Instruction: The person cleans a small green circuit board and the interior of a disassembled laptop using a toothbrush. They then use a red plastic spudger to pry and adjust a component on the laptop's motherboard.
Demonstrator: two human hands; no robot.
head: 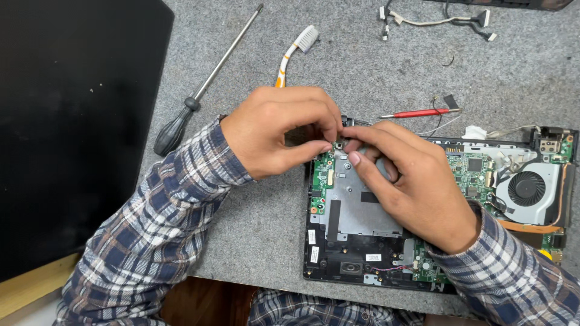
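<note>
While both hands pinch at the metal bracket's (356,202) top corner — left hand (281,130), right hand (405,181) — I keep fingertip pressure light, steadying the opened laptop (338,265).

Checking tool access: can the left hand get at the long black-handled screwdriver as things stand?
Probably yes. The screwdriver lies bare on the grey mat just left of the left hand, nothing between them. That hand's fingertips are pinched at the laptop's corner, though.
</note>
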